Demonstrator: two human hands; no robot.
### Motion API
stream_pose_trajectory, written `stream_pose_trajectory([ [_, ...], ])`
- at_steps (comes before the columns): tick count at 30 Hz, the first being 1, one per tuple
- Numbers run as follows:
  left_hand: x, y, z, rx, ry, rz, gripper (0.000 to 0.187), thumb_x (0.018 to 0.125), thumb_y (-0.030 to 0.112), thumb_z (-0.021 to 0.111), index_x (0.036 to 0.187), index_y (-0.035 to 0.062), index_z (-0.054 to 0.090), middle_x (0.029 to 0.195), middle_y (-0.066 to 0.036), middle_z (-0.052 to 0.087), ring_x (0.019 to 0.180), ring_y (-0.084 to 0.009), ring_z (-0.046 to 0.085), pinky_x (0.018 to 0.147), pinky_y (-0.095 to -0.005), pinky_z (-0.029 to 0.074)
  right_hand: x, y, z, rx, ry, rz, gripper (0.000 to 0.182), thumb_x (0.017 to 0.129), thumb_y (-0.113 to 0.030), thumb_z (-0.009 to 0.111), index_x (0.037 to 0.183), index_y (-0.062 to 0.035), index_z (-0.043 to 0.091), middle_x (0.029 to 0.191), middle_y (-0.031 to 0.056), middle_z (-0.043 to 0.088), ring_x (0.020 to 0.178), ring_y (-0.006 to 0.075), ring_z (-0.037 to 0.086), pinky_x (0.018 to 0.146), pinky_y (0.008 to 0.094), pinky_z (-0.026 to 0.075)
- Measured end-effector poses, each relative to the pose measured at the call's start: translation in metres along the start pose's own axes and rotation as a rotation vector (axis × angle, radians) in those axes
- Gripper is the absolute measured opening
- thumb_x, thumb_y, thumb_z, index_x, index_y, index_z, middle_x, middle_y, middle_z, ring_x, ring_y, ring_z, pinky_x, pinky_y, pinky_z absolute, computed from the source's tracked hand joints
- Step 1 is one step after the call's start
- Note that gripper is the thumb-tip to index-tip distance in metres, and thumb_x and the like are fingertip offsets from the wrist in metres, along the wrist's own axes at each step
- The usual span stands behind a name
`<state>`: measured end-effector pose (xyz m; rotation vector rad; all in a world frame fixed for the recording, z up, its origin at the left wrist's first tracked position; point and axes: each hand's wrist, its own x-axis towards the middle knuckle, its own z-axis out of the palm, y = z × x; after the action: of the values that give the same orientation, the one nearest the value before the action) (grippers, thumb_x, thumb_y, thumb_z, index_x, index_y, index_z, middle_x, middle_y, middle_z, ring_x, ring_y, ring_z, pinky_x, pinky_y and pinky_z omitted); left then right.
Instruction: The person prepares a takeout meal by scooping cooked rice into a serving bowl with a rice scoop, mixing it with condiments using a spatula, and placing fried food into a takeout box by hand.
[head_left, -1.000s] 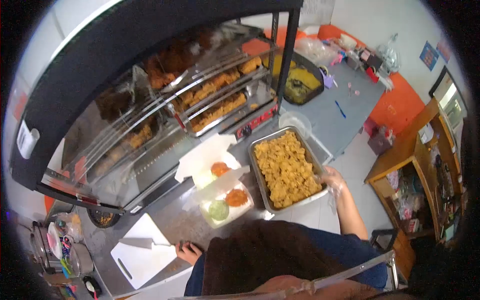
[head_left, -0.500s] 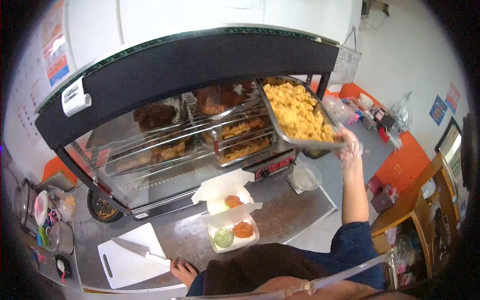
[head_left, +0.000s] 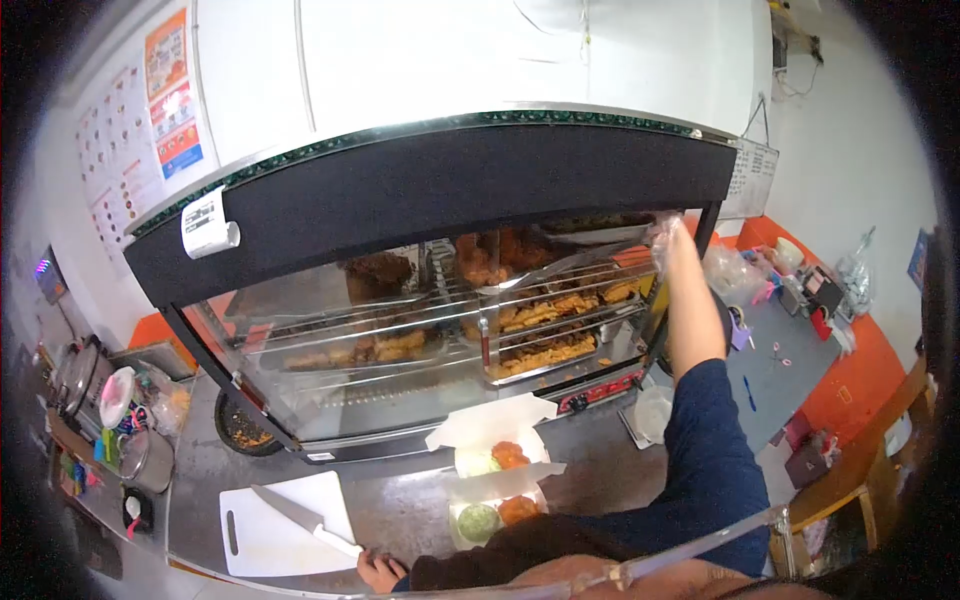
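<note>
My right hand point(head_left: 668, 243), in a clear plastic glove, reaches to the right end of the upper shelf inside the heated display case point(head_left: 440, 185). It grips the edge of a metal tray point(head_left: 625, 243); the tray's contents are mostly hidden behind the case's black top panel. My left hand point(head_left: 381, 571) rests at the counter's front edge, fingers laid on the surface beside the handle end of a kitchen knife point(head_left: 300, 518). The knife lies across a white cutting board point(head_left: 285, 545). Two open white takeaway boxes point(head_left: 462, 530) hold fried pieces and something pale green.
Trays of fried food point(head_left: 545, 355) sit on the wire shelves. A clear plastic tub point(head_left: 653, 412) stands right of the boxes. Scissors and a pen point(head_left: 750, 392) lie on the right-hand counter. A dark round pan point(head_left: 240, 425) and a metal pot point(head_left: 147, 460) are at left.
My right hand has carried the tray of yellow fried pieces from outside the case's right end onto its upper shelf. My left hand has stayed by the knife handle. The view has shifted.
</note>
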<state>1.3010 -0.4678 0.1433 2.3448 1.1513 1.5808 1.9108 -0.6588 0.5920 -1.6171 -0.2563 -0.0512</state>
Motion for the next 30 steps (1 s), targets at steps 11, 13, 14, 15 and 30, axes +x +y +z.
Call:
stream_pose_trajectory([
  [11, 0.134, 0.14, 0.009, -0.405, -0.516, 0.179, 0.022, 0.073, 0.005, 0.051, 0.095, -0.0002, 0.05, 0.095, -0.019, 0.049, 0.09, -0.0359, 0.045, 0.08, -0.0405, 0.036, -0.064, 0.0, -0.033, -0.835, 0.216, -0.413, 0.04, 0.078, -0.035, 0.047, 0.089, 0.0026, 0.057, 0.094, 0.0209, 0.057, 0.09, 0.0329, 0.054, 0.078, 0.0378, 0.042],
  [13, 0.193, 0.203, 0.025, -0.531, -0.584, 0.305, 0.036, 0.073, 0.004, 0.052, 0.108, -0.0001, 0.047, 0.107, -0.019, 0.047, 0.104, -0.0352, 0.042, 0.09, -0.04, 0.032, -0.117, 0.027, -0.034, -0.62, 0.315, -0.826, 0.038, 0.082, -0.029, 0.048, 0.108, -0.0015, 0.051, 0.112, 0.0169, 0.05, 0.107, 0.0292, 0.046, 0.09, 0.0349, 0.035],
  [14, 0.215, 0.23, 0.032, -0.537, -0.565, 0.381, 0.044, 0.073, 0.004, 0.052, 0.115, 0.0003, 0.041, 0.112, -0.019, 0.045, 0.108, -0.0348, 0.039, 0.092, -0.0398, 0.031, -0.134, 0.051, -0.036, -0.582, 0.288, -0.785, 0.036, 0.081, -0.021, 0.05, 0.112, -0.0036, 0.049, 0.116, 0.0144, 0.048, 0.111, 0.0265, 0.044, 0.093, 0.0346, 0.033],
  [15, 0.232, 0.255, 0.043, -0.588, -0.52, 0.376, 0.047, 0.073, 0.005, 0.052, 0.118, 0.0009, 0.037, 0.113, -0.019, 0.045, 0.109, -0.0339, 0.04, 0.093, -0.0396, 0.03, -0.167, 0.06, -0.038, -0.358, 0.167, -0.775, 0.037, 0.08, -0.015, 0.051, 0.115, -0.0041, 0.047, 0.114, 0.0131, 0.05, 0.109, 0.0247, 0.045, 0.093, 0.0338, 0.033],
  [30, 0.222, 0.353, 0.119, -0.507, 0.024, 0.024, 0.066, 0.067, 0.008, 0.06, 0.122, -0.0015, 0.025, 0.118, -0.02, 0.026, 0.111, -0.0338, 0.029, 0.095, -0.0425, 0.022, -0.339, 0.233, -0.282, -0.216, 0.534, -0.114, 0.04, 0.083, -0.025, 0.051, 0.116, -0.0036, 0.043, 0.112, 0.012, 0.048, 0.089, 0.0179, 0.052, 0.067, 0.0278, 0.047],
])
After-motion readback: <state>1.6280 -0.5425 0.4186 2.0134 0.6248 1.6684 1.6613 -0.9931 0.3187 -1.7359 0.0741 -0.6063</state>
